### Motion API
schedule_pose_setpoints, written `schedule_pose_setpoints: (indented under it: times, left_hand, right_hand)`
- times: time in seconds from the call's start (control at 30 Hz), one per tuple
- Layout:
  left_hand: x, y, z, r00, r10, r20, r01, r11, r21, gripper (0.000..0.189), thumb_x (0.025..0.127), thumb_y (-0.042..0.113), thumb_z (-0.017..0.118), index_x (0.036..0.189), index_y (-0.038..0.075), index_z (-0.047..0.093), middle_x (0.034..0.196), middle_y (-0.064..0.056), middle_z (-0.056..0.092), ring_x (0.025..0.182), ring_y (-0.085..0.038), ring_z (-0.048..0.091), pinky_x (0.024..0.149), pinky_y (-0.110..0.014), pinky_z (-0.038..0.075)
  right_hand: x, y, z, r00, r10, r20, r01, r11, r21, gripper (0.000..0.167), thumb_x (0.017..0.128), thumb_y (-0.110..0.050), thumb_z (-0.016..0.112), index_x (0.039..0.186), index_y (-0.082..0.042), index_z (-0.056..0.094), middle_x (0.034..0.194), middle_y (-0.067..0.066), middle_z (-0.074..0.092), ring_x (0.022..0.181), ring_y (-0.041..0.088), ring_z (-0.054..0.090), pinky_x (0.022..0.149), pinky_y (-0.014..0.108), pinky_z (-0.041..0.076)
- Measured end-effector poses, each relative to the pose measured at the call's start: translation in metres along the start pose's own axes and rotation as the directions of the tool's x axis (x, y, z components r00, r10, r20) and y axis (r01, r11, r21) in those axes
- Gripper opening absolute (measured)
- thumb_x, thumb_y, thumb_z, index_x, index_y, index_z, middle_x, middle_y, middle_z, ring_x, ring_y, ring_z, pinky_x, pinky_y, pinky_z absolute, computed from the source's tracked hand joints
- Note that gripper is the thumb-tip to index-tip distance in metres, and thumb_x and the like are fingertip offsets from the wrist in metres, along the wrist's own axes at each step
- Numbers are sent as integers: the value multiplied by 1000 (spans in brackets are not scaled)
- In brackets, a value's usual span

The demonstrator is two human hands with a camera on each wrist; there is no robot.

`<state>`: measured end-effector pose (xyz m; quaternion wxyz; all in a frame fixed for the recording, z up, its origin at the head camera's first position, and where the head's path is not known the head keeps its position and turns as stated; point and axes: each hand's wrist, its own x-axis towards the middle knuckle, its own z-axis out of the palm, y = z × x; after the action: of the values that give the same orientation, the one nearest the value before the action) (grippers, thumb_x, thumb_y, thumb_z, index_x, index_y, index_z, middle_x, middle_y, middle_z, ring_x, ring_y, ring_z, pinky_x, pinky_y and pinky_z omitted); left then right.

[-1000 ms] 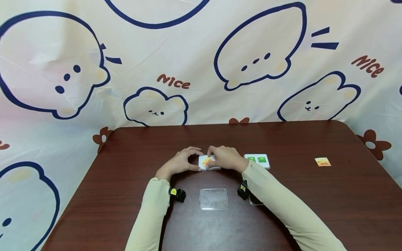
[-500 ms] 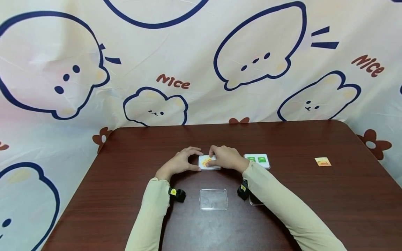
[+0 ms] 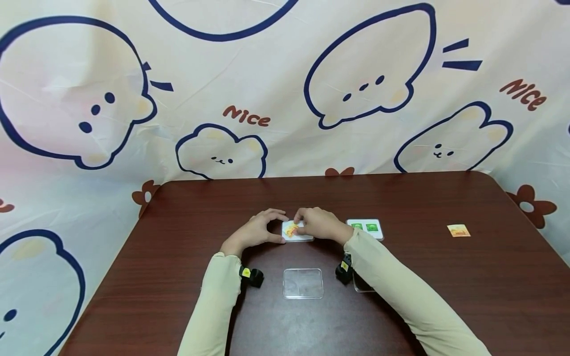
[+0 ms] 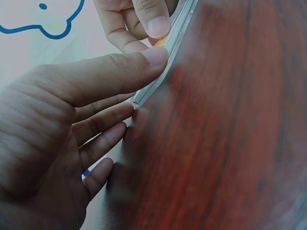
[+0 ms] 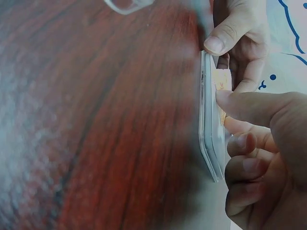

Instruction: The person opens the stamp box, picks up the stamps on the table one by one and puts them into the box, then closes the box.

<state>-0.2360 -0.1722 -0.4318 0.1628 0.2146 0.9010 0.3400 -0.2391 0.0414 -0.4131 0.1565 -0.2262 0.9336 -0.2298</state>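
A small flat clear case (image 5: 207, 108) with a white card in it lies on the far middle of the table. My left hand (image 3: 256, 230) holds it at the left end, thumb on the near edge and fingers on the far edge. Over the white face, my right hand (image 3: 322, 225) pinches a small orange-yellow card (image 5: 224, 79) between thumb and index finger. In the right wrist view that card stands against the case's face, and the other right fingers curl loosely. The right hand hides the case's right part in the head view.
Right of the hands lies a white card with green pictures (image 3: 373, 228), partly covered by the right wrist. A clear case piece (image 3: 303, 284) lies nearer, between the forearms. Another (image 3: 362, 287) shows under the right sleeve. Far right is a small orange card (image 3: 458, 230).
The right fingers with the small orange-yellow card have shifted very slightly over the case. The left hand keeps its place.
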Motion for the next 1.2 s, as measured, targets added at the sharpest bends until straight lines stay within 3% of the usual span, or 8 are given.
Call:
schedule_pose_setpoints:
  times: [0.13, 0.37, 0.6, 0.97, 1.2]
  left_hand:
    - [0, 1, 0, 1000, -1, 3, 1, 1000, 3, 54, 80, 28, 79, 129, 19, 60, 149, -1, 43, 142, -30, 32, 113, -56, 28]
    - [0, 1, -1, 1000, 15, -2, -15, 1000, 14, 54, 79, 27, 80, 129, 17, 60, 148, -2, 45, 141, -29, 33, 113, -55, 28]
    - [1, 1, 0, 1000, 8, 2, -8, 1000, 17, 54, 80, 27, 80, 129, 17, 60, 148, -2, 45, 141, -29, 34, 113, -56, 28]
    - [1, 1, -2, 1000, 0, 6, 0, 1000, 3, 54, 80, 27, 79, 129, 17, 60, 149, -1, 44, 142, -28, 32, 113, -55, 27]
    - [1, -1, -1, 1000, -2, 4, 2, 1000, 0, 54, 80, 27, 80, 129, 18, 60, 148, 0, 44, 142, -28, 33, 113, -55, 28]
  right_hand:
    - [-1, -1, 0, 1000, -4, 8, 4, 1000, 8, 27, 90, -26, 68, 112, -12, 63, 78, -1, 60, 59, 10, 47, 53, 25, 37]
    - [-2, -6, 3, 999, 26, -34, -28, 998, -52, 41, 83, -46, 73, 107, -16, 60, 67, -3, 55, 56, 10, 42, 50, 27, 34]
    - [0, -6, 5, 998, 51, -41, -53, 997, -48, 37, 84, -42, 73, 106, -16, 61, 63, -4, 50, 53, 10, 39, 48, 27, 33]
    - [4, -4, 3, 999, 48, -5, -48, 998, 29, 32, 87, -33, 71, 111, -15, 63, 71, -1, 59, 55, 11, 44, 51, 27, 36]
    - [6, -2, 3, 999, 40, -10, -39, 998, 55, 25, 89, -29, 70, 110, -16, 64, 90, -1, 67, 62, 11, 53, 57, 27, 42]
